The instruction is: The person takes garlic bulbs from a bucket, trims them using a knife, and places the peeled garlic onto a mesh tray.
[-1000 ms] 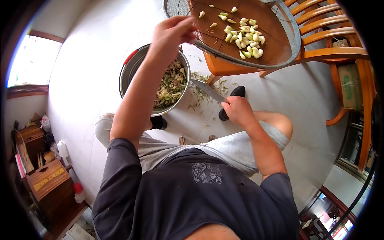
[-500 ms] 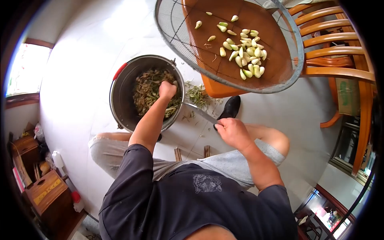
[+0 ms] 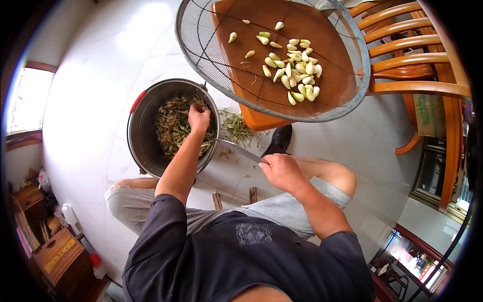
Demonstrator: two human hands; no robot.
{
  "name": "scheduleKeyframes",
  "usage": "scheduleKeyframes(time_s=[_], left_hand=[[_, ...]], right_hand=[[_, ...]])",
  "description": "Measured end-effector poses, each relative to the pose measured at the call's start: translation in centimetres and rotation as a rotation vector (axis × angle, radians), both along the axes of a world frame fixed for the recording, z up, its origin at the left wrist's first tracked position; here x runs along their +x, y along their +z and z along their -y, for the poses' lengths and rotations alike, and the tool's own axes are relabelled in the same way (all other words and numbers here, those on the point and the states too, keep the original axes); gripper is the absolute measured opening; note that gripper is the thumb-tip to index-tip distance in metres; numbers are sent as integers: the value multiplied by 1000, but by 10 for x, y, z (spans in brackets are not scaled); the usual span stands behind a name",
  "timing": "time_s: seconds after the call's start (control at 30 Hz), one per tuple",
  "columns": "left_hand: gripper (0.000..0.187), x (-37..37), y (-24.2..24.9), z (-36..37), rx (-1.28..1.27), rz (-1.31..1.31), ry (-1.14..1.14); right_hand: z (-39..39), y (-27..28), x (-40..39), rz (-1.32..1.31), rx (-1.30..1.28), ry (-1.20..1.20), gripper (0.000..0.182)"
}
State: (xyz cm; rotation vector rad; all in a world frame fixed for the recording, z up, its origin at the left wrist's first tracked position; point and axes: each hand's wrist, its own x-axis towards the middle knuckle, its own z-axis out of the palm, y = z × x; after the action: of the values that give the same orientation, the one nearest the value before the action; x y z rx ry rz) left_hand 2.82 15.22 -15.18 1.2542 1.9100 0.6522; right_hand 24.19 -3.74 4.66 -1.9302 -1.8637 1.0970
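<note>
My left hand [image 3: 199,118] reaches into a metal bucket [image 3: 135,132] with a red handle grip. Its fingers are bent among dry bulbs and green stalks [image 3: 171,123]; what they hold, if anything, is hidden. My right hand [image 3: 283,172] is closed round the handle of a knife [image 3: 239,150], whose blade points left to the bucket's right rim. Above on the right, pale peeled bulbs [image 3: 301,68] lie in a round mesh tray [image 3: 365,65], most of them in one cluster.
An orange stool [image 3: 259,120] stands under the tray. Green trimmings [image 3: 235,128] lie on the floor right of the bucket. A wooden chair [image 3: 410,60] is at the upper right. A black shoe [image 3: 279,138] is beneath the tray's edge. Wooden cabinets [image 3: 58,251] stand lower left.
My left hand has shifted within the bucket, with its fingers now nearer the far right wall. The view has shifted slightly; my right hand still grips the knife.
</note>
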Motion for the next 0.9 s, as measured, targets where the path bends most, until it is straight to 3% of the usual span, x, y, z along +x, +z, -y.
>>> scheduleKeyframes(time_s=[0.03, 0.1, 0.33, 0.43, 0.67, 0.9], left_hand=[[28, -2, 2, 1, 42, 24, 7], [25, -7, 10, 7, 138, 335, 71], [18, -45, 86, 65, -77, 1192, 1], [16, -47, 113, 93, -93, 1175, -17], [12, -31, 144, 144, -238, 1485, -36], [19, -20, 152, 154, -221, 1430, -115]], right_hand=[[0, 0, 1, 4, 12, 0, 23], [-1, 0, 1, 8, 47, -6, 22], [-2, 10, -11, -109, 209, -70, 19], [-3, 22, -24, -194, 329, -116, 16], [-2, 24, -40, -136, 636, 54, 16], [4, 26, -38, -48, 801, 175, 21]])
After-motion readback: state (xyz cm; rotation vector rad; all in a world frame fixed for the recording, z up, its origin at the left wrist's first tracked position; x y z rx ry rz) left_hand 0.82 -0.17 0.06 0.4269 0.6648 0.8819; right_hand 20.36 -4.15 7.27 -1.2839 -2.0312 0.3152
